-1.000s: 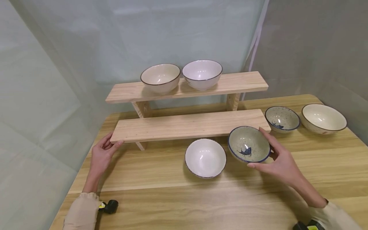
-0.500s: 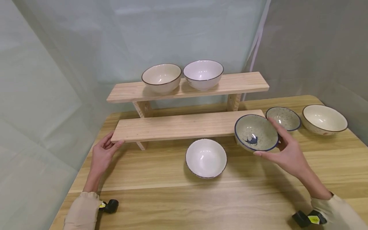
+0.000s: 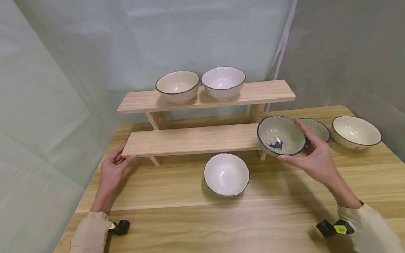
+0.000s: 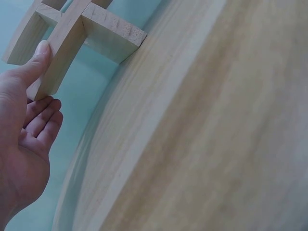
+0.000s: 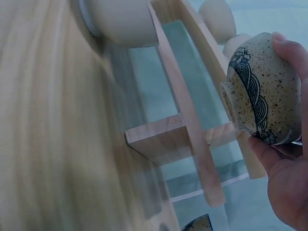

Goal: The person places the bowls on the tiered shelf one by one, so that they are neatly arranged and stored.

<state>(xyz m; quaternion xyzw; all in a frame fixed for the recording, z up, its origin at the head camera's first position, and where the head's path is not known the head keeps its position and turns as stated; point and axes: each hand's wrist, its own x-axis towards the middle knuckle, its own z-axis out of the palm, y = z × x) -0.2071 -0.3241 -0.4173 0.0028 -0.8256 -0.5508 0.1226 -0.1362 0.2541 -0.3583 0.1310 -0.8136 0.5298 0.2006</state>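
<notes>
My right hand holds a grey speckled bowl with a blue rim and a blue fish inside, thumb at the near side and fingers around the right side. The bowl is raised over the right end of the two-tier wooden stand's lower shelf. In the right wrist view, its outside shows a dark wave pattern, and its foot is apart from the wood. At the lower shelf's left end my left hand grips the board; in the left wrist view the thumb presses one face, with fingers behind the end.
Two bowls, one cream and one white, sit on the upper shelf. A white bowl stands in front of the stand. Right of it are a speckled bowl, partly hidden, and a cream bowl.
My right hand has lifted the speckled bowl up from in front of the lower shelf to over its right end. The left hand has stayed on the shelf.
</notes>
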